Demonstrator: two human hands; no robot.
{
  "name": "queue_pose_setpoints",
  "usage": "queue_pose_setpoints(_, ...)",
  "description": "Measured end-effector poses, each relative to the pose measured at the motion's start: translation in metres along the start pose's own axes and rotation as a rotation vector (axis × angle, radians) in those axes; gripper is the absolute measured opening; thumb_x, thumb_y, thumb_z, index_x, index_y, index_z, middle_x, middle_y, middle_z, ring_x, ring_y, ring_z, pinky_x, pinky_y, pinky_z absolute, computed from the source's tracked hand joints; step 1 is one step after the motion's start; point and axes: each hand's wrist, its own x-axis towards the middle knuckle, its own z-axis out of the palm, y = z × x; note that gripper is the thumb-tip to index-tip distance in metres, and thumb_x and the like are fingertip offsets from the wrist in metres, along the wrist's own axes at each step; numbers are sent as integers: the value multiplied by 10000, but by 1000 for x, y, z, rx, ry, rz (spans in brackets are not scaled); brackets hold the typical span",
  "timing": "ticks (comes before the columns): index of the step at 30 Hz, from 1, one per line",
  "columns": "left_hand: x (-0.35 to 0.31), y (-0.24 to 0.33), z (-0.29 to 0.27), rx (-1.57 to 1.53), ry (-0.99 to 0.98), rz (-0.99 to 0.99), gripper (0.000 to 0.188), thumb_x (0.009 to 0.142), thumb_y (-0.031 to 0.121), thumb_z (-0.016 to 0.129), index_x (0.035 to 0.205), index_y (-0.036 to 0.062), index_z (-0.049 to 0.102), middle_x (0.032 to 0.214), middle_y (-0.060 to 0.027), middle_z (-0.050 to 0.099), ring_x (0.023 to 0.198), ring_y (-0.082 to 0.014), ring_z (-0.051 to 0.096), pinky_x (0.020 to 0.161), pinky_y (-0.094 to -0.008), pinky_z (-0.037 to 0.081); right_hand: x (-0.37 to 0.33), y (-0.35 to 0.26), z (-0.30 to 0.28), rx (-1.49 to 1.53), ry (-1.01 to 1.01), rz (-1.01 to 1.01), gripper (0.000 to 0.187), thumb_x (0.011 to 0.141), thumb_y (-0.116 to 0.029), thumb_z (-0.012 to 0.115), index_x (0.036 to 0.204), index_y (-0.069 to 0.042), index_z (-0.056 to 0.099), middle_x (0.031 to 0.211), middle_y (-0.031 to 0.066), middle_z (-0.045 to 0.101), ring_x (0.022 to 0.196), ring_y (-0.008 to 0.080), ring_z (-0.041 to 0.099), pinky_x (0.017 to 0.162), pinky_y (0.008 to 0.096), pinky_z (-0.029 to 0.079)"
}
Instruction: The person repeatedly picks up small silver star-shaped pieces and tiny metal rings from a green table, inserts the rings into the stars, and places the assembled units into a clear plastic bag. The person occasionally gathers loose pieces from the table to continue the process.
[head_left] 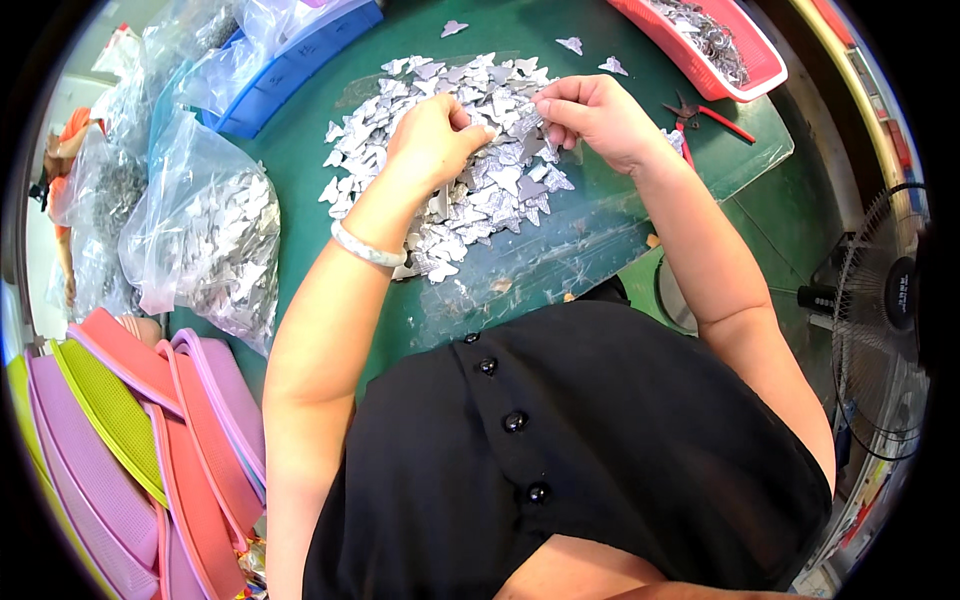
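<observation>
A broad pile of small silver butterfly-shaped metal pieces (510, 185) lies on the green table (330, 300). Over the pile's left part, my left hand (435, 140) is closed, its fingers curled under and the thumb pointing right. Whatever its fingertips hold, if anything, is hidden. At the pile's right edge, my right hand (592, 118) pinches with thumb and forefinger at what looks like one silver butterfly-shaped piece (527, 124). The two hands are a short way apart, with pieces lying between them.
Red-handled pliers (715, 115) lie right of my right hand. Beyond stands a pink basket (765, 75) of metal parts; at far left, a blue bin (270, 85) and clear bags of pieces (235, 235). Coloured plastic baskets (110, 440) are stacked at lower left, a fan (885, 300) at right.
</observation>
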Motion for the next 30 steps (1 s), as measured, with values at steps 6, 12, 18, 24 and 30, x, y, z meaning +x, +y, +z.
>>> queue_pose_setpoints(6,-5,-9,0,-314,-29,97,233,657,127,748,694,27,541,614,-19,550,557,-100,502,512,-262,420,2,-4,-7,217,-6,72,166,825,-113,591,916,26,587,708,34,582,584,90,551,506,204,440)
queue_pose_setpoints(12,-9,-14,-4,-781,-188,35,163,722,45,702,749,35,542,656,2,558,584,-68,510,511,-199,409,11,-11,-17,445,-74,106,121,875,-88,501,932,10,544,826,87,598,741,183,615,642,280,511)
queue_pose_setpoints(18,-11,-8,-13,-1024,-229,-110,98,810,74,592,891,44,545,777,-26,602,699,-105,571,638,-212,450,31,-12,-22,445,-71,123,145,817,-72,495,929,6,543,816,65,577,701,143,550,630,286,481)
queue_pose_setpoints(24,3,-9,-10,-1043,-195,-142,150,780,58,571,920,6,562,795,-45,601,692,-123,564,648,-229,455,48,-17,-4,-691,-256,-164,265,708,-47,614,973,-42,617,719,43,542,655,141,537,599,286,443)
queue_pose_setpoints(30,15,1,7,-168,9,105,234,728,137,661,920,10,620,754,-50,607,668,-146,565,618,-281,462,66,-15,-1,-1123,-341,-510,262,659,-25,619,915,-72,594,850,104,518,836,282,539,719,351,431)
